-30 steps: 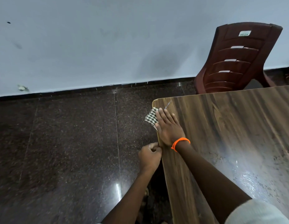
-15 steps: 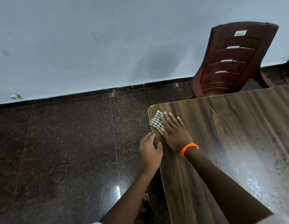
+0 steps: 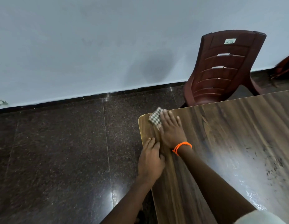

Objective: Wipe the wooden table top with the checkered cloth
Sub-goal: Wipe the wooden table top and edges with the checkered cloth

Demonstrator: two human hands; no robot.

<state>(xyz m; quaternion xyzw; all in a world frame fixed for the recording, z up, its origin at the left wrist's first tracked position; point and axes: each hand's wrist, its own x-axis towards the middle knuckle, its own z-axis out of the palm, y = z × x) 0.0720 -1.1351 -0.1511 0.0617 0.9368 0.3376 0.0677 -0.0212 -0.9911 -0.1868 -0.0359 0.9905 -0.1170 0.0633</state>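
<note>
The wooden table top [image 3: 229, 136] fills the lower right, its rounded far-left corner near the middle of the view. A small folded checkered cloth [image 3: 155, 118] lies at that corner, partly under my right hand [image 3: 172, 130], which presses flat on it with straight fingers; an orange band circles that wrist. My left hand [image 3: 150, 160] rests flat on the table's left edge just behind the right hand, fingers straight, holding nothing.
A dark red plastic chair [image 3: 224, 67] stands beyond the table's far edge, against the pale wall. Dark polished floor tiles [image 3: 59, 159] spread to the left. Scuff marks and glare show on the table's right part.
My left hand opened from a curled grip at the table's side edge and now lies flat on top. My right hand slid the cloth forward along the edge toward the far corner.
</note>
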